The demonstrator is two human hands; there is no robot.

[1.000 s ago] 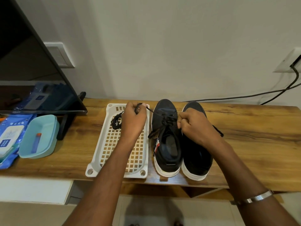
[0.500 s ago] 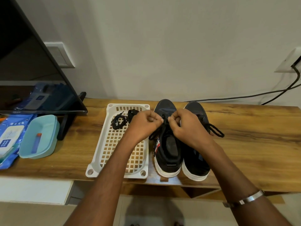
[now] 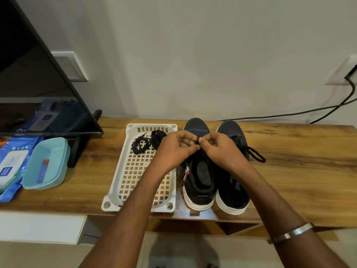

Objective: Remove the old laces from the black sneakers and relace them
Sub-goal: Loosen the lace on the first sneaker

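Forearms reach in from the near edge, the right one wearing a plain silver metal bangle at the wrist. Beyond them, two black low-top sneakers with white rubber soles stand side by side on the brown wooden table, heels toward the person; the left sneaker touches the right sneaker. Just left of the pair lies a white perforated plastic tray, and at its far end rest two loose bundles of black shoelace. Over the lacing area of the left sneaker the left hand and right hand meet, fingertips touching, each with fingers curled and pinching a thin black lace; what they grip is mostly hidden between them, directly above the shoe's tongue. A black lace loop trails from the right sneaker onto the table. Farther left sit a pale teal plastic box, a blue wet-wipes pack and a dark flat screen
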